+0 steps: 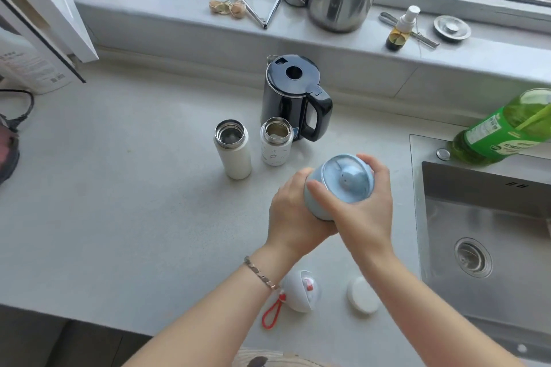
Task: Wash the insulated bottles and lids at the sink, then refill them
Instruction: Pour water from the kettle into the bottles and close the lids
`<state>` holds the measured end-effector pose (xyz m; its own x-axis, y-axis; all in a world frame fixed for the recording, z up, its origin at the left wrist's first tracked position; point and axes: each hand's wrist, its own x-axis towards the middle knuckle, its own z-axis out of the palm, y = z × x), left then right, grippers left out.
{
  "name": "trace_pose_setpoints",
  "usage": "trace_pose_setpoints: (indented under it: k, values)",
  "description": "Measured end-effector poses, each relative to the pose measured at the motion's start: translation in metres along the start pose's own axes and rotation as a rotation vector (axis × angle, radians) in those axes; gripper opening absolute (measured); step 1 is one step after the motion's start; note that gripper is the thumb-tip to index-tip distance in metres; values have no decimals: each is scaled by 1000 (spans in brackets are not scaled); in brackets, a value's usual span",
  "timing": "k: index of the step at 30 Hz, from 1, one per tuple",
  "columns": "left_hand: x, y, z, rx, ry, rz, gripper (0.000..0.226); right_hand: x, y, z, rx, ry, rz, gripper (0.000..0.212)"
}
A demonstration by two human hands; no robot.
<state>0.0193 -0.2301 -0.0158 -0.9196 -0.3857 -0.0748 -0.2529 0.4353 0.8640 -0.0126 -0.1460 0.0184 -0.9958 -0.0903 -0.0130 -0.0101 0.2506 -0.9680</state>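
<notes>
At centre frame, above the tabletop (pixel 119 188), the left hand (pixel 293 217) clasps the blue bottle (pixel 316 209) low while the right hand (pixel 365 211) curls its fingers (pixel 376 168) around the lid (pixel 347 179); smooth, rigid, likely slippery when wet, it wants a firm two-handed hold.

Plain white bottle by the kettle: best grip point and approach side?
Probably best gripped round the smooth body of the plain white bottle, below the steel rim, coming from its left. It stands upright and open-mouthed, with no handle, and the patterned bottle stands close on its right.
</notes>
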Motion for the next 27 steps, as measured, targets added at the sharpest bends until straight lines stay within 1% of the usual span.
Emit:
trace_pose_setpoints:
  k: [1, 2, 3, 4, 5, 7, 9, 11, 12, 14, 15, 17, 18, 19, 20, 22, 23, 24, 25, 27]
  values:
    - [6, -3, -8, -11, -77, -13, 60, 8, 0, -12, -30, -168, -32, 68]
    - [11, -4, -17, -72, -171, -39, 63, 16, -1, -23, -70, -341, -73, 74]
    - [16, -5, -24, -124, -249, -60, 65, 24, -2, -31, -93, -472, -108, 77]
    - [19, -4, -29, -161, -306, -64, 65, 30, -3, -35, -83, -540, -129, 78]
    - [20, -3, -32, -179, -343, -63, 66, 32, -4, -34, -43, -550, -146, 76]
    - [21, -3, -33, -227, -336, -38, 66, 29, -4, -25, 29, -451, -170, 70]
    - [20, -6, -30, -240, -277, 0, 67, 19, -4, -12, 54, -326, -165, 67]
    - [20, -11, -22, -193, -218, 30, 70, 12, 0, -4, 56, -195, -126, 66]
    - [19, -14, -16, -159, -188, 16, 71, 11, 3, -1, 48, -146, -98, 65]
    - [20, -22, -7, -124, -174, -33, 71, 14, 12, 3, 11, -123, -66, 62]
    - [23, -25, -4, -111, -210, -58, 76, 17, 18, 4, -27, -125, -65, 61]
    - [28, -33, -4, -36, -315, -60, 104, 23, 30, 6, -95, -94, -66, 60]
    - [31, -38, -8, 33, -363, -46, 113, 28, 37, 7, -111, -58, -61, 59]
    - [31, -44, -14, 113, -393, -34, 111, 34, 44, 7, -125, -21, -59, 60]
    - [29, -50, -20, 177, -404, -14, 101, 40, 50, 7, -144, 6, -68, 61]
    - [19, -65, -32, 251, -422, -11, 65, 52, 61, 8, -204, 28, -110, 63]
    - [11, -73, -37, 276, -424, -42, 48, 57, 66, 7, -229, 26, -117, 65]
    - [4, -80, -40, 291, -416, -80, 37, 61, 71, 7, -251, 19, -112, 65]
    - [-2, -87, -42, 295, -404, -110, 30, 63, 76, 6, -272, 9, -103, 66]
    - [-12, -97, -44, 274, -384, -158, 24, 62, 82, 4, -297, 2, -97, 67]
